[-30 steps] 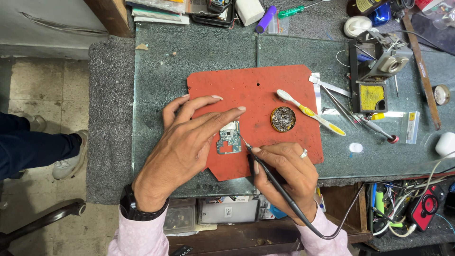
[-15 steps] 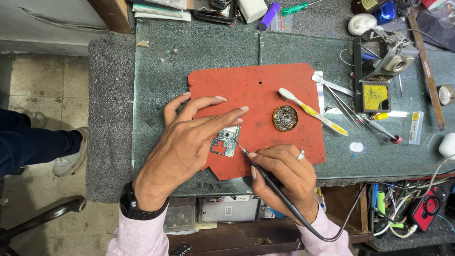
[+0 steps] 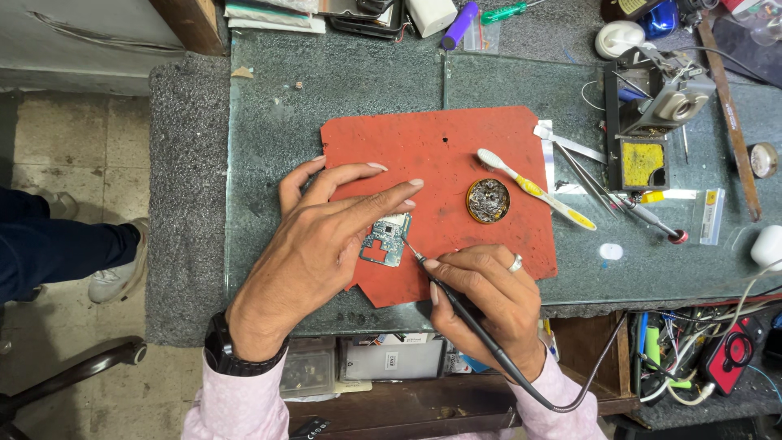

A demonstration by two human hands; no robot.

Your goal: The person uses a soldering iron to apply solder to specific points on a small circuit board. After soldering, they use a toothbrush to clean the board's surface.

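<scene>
My left hand [image 3: 314, 244] lies flat, fingers pinning the small circuit board [image 3: 386, 239] on the red mat [image 3: 448, 155]. My right hand [image 3: 489, 297] grips the soldering iron [image 3: 444, 285]; its tip touches the board's right edge.

Left hand [image 3: 326, 236]: palm down, fingers spread and extended | Right hand [image 3: 489, 297]: curled in pen-like grip, ring visible

1. A single view, from a camera worn on the person's head, looks almost straight down.
2. It sits close above the surface [image 3: 326, 90], which fills the upper and middle frame.
3. The floor [image 3: 73, 163] shows along the left edge.
4. The person's sleeves enter from the bottom centre of the frame.
</scene>
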